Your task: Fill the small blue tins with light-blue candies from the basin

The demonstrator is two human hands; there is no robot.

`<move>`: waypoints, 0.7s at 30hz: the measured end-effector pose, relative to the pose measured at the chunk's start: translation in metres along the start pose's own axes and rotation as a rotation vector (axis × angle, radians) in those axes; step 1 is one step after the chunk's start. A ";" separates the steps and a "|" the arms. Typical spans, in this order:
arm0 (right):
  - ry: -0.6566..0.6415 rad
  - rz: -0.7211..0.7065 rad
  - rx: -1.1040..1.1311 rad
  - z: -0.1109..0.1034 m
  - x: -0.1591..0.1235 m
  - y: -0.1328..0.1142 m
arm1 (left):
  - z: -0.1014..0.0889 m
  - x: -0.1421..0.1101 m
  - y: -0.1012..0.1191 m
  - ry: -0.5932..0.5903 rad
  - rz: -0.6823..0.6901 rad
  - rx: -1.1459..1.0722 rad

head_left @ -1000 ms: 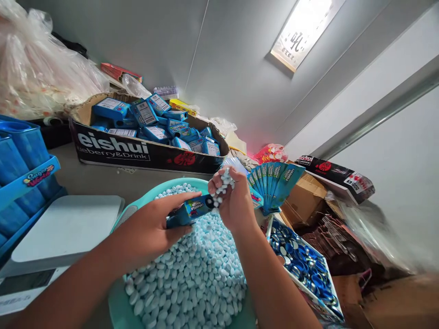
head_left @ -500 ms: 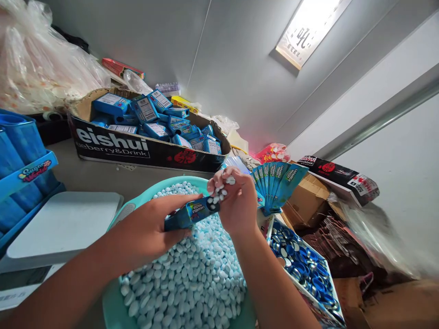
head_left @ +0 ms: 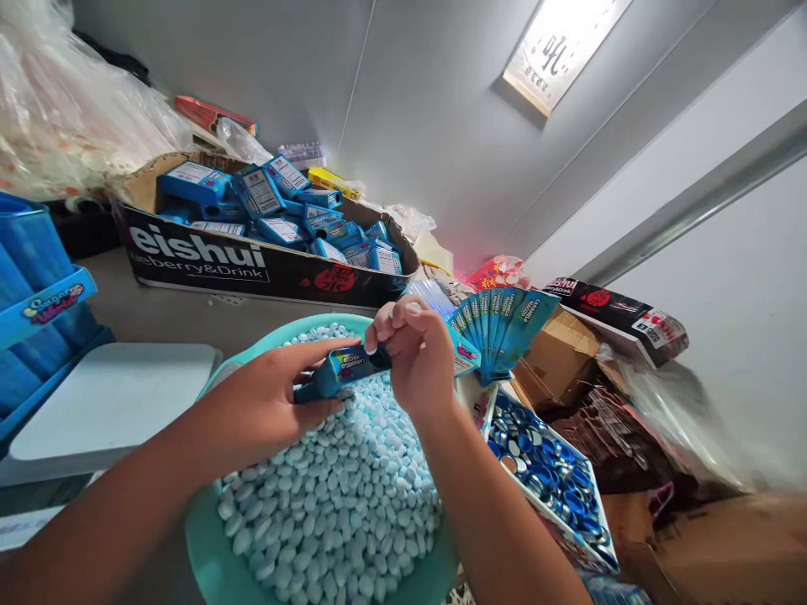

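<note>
My left hand (head_left: 265, 395) grips a small blue candy box (head_left: 346, 370) lettered "Caramelo Macizo", thumb below and fingers above. The box is tilted, its dark open end pointing right. At that end my right hand (head_left: 419, 353) is cupped, its fingers curled against the opening. A few pale candies seem to show between its fingertips; how many are inside the hand is hidden. Both hands are above a turquoise basin (head_left: 205, 538) heaped with white oval candies (head_left: 328, 504).
A black carton (head_left: 290, 281) of blue boxes (head_left: 258, 189) stands behind the basin. White scale (head_left: 113, 395) and stacked blue containers (head_left: 31, 302) are left. Right are fanned blue cards (head_left: 504, 328), a tray of blue-and-silver lids (head_left: 548, 462) and brown cartons (head_left: 725, 546).
The loose candies in my right palm have mostly gone from sight. My right fingers have curled in and moved left against the box opening. My left hand still grips the box.
</note>
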State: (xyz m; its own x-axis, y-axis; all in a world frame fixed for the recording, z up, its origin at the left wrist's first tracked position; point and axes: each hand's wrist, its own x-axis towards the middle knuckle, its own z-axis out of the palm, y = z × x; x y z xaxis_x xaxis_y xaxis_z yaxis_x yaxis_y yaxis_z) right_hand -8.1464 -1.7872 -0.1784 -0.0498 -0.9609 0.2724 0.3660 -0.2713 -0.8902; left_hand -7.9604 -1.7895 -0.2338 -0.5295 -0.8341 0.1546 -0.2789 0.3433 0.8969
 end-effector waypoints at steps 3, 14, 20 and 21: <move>0.014 -0.003 0.048 -0.002 -0.005 -0.003 | -0.001 0.000 0.000 -0.005 0.016 -0.010; 0.041 -0.056 -0.057 0.001 -0.011 -0.001 | -0.001 -0.003 0.009 0.033 -0.021 -0.017; 0.040 -0.043 -0.090 0.003 -0.012 0.002 | -0.002 -0.003 0.009 0.059 -0.045 0.028; 0.050 -0.034 -0.105 0.003 -0.012 0.001 | -0.001 -0.003 0.008 0.059 -0.044 0.028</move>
State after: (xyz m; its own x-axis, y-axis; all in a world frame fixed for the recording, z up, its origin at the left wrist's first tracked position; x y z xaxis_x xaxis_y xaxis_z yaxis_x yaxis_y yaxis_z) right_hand -8.1424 -1.7756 -0.1818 -0.1074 -0.9519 0.2870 0.2644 -0.3056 -0.9147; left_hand -7.9599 -1.7846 -0.2265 -0.4686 -0.8722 0.1401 -0.3236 0.3171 0.8915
